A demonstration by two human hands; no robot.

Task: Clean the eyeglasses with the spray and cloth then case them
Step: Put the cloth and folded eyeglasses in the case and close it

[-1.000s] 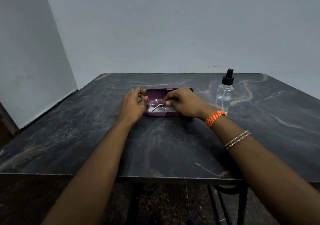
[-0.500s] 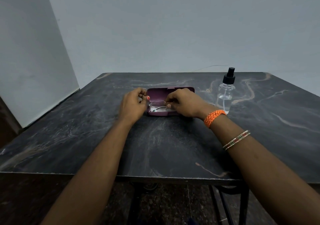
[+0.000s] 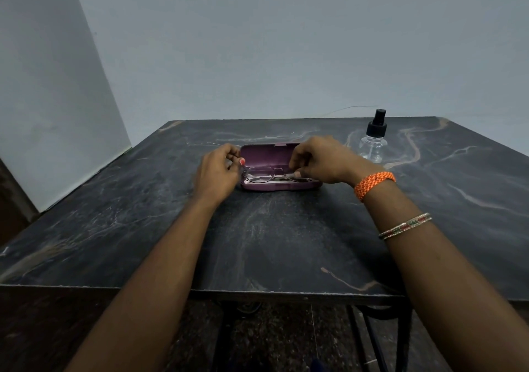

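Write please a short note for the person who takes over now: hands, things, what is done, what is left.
Left hand: at the left end of the open purple case, grip unclear.
Right hand: fingers pinch the eyeglasses lying in the case.
Spray bottle: upright on the table, right of the case.
Cloth: not visible.
Done: cannot tell if cleaned.
Left: check that, seat the glasses, shut the lid.

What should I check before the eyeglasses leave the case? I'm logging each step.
1. Purple case lid open: ok.
2. Eyeglasses in the case, temples folded: ok.
3. Right hand grip on the frame: ok.
4. Left hand grip on the frame's end: cannot tell.
5. Spray bottle upright, beside the case: ok.
6. Cleaning cloth in sight: not ok.
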